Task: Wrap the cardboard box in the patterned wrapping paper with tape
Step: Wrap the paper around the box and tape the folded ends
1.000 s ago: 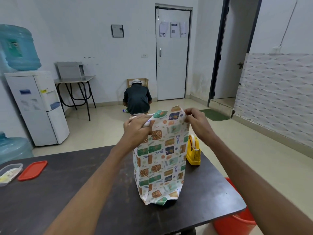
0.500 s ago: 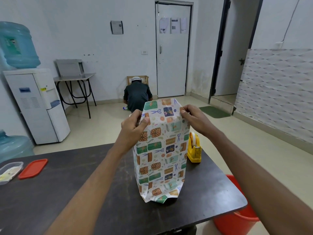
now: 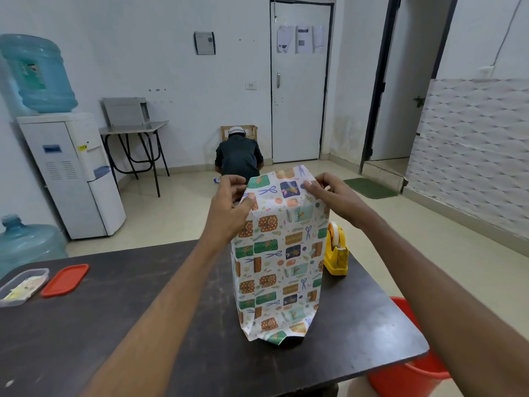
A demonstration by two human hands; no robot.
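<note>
2 bare forearms, slim and long, each ending in a bare hand: left hand (image 3: 229,209), right hand (image 3: 336,196)

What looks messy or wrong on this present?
The wrapping paper flares loose and crumpled at its bottom end on the table, not folded, with a dark gap beneath. Its top is only pinched by the left hand and right hand.

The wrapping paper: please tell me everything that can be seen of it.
The paper is white, printed with green, orange and dark-blue parcels and blue scissors. It stands upright on the table as a tall sleeve. The left hand pinches its top left corner, the right hand its top right. Its bottom edge is crumpled. A yellow tape dispenser stands close on its right.
</note>
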